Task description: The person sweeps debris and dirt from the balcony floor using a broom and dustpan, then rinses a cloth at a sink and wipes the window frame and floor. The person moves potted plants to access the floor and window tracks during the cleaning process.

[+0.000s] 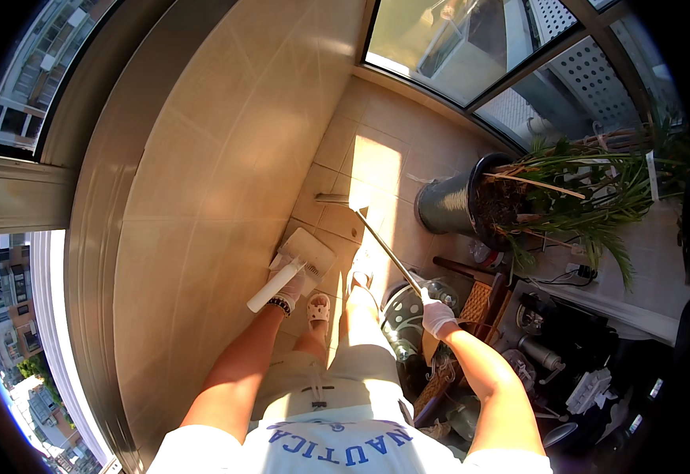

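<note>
My left hand (289,281), in a thin translucent glove with a dark bracelet at the wrist, is closed round a white dustpan (309,252) near its handle, beside the tiled wall. The dustpan hangs low over the floor left of my feet; toothed slots show on it. My right hand (438,314), also gloved, grips the upper end of a long metal-looking pole of a broom (387,240). The pole slants forward to the broom's head (333,199), which lies at the floor tiles, partly in a bright patch of sunlight. A small dark spot (354,232) shows on the tiles close by.
A glazed pot (448,204) with a leafy plant (593,195) stands at the right by the window (457,47). Wooden and woven furniture, a polka-dotted item (401,311) and household clutter crowd my right side. The tiled wall (203,195) runs along my left.
</note>
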